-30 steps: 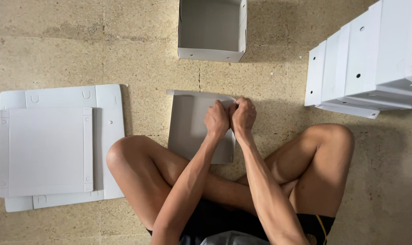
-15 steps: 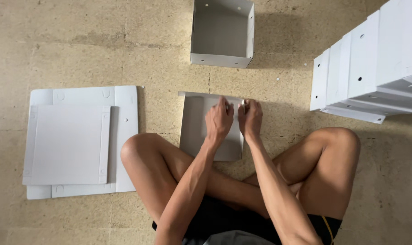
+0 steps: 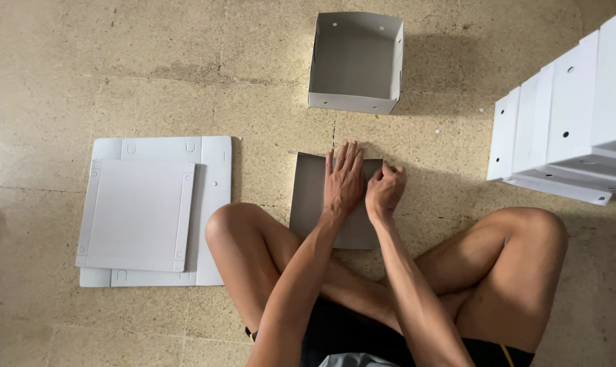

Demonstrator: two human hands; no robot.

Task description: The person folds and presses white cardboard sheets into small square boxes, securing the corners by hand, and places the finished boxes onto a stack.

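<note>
Grey plastic sheet [image 3: 313, 197] on the floor now lies pressed under the flattened, released left hand [image 3: 343, 178], no longer pinched, while the clenched right hand [image 3: 385, 189] grips its right edge, folding underway.

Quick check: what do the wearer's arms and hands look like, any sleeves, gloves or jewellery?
Both arms are bare to the bottom edge of the picture: no sleeves. Left hand and right hand are ungloved; no rings, watch or wristband show. Below the arms, only black shorts can be seen.

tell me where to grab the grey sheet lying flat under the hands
Take the grey sheet by its bare left edge, coming from the left. It lies flat on the floor; the left hand presses its middle and the right hand covers the right edge.
</note>
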